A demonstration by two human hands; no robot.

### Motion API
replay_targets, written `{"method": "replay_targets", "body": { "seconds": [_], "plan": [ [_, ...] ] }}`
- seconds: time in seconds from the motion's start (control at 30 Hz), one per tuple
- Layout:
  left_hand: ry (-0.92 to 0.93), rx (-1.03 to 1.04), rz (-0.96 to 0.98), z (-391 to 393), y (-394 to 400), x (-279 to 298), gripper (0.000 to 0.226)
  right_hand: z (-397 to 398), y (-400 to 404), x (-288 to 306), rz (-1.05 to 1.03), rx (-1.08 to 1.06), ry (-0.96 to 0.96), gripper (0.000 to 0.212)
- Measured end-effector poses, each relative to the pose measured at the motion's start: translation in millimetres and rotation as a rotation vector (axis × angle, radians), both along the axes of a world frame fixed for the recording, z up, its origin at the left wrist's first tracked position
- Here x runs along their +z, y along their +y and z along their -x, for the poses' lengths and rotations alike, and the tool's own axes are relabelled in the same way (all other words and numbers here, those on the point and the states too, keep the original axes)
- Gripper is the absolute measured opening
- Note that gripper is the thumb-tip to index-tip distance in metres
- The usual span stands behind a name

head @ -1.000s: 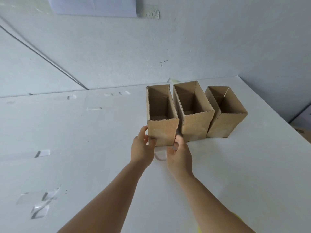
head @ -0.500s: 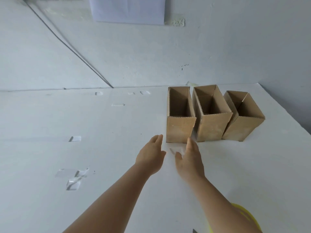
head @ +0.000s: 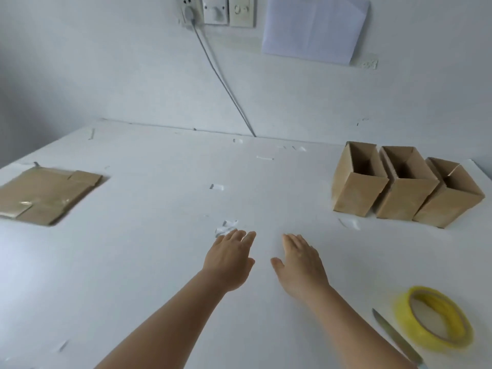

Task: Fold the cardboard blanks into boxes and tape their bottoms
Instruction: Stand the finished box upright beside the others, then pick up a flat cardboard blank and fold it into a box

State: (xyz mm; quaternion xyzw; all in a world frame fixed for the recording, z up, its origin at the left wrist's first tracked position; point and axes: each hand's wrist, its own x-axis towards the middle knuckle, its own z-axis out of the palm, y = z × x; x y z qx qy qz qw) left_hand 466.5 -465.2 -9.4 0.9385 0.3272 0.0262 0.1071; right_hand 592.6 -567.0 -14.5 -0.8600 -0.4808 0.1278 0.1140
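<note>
A white wall (head: 119, 62) with sockets (head: 215, 9) and a pinned sheet (head: 314, 27) backs the white table (head: 133, 262). Three upright boxes (head: 404, 187) touch at far right; flat cardboard blanks (head: 45, 195) lie far left. Both hands, left (head: 229, 262) and right (head: 299, 262), have slack grips, fingers spread, holding nothing. The tape roll (head: 434, 318) and what looks like a blade (head: 396, 339) sit near right.

Both bare forearms reach forward side by side. The left hand (head: 228, 262) and right hand (head: 299, 262) are flat, palms down, fingers straight, holding nothing.

3 open brown boxes (head: 404, 186) upright, far right; flat blank (head: 45, 194) far left; tape roll (head: 436, 318) near right
</note>
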Motion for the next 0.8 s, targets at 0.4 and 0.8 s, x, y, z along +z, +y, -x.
{"method": "replay_targets", "body": {
  "seconds": [0.4,0.8],
  "plan": [
    [-0.013,0.251,-0.045,272,26,27,0.058,242,61,22,-0.056,0.274,0.019,0.064],
    [0.003,0.466,-0.050,407,91,23,0.058,368,154,24,-0.023,0.487,0.045,0.063]
  ]
}}
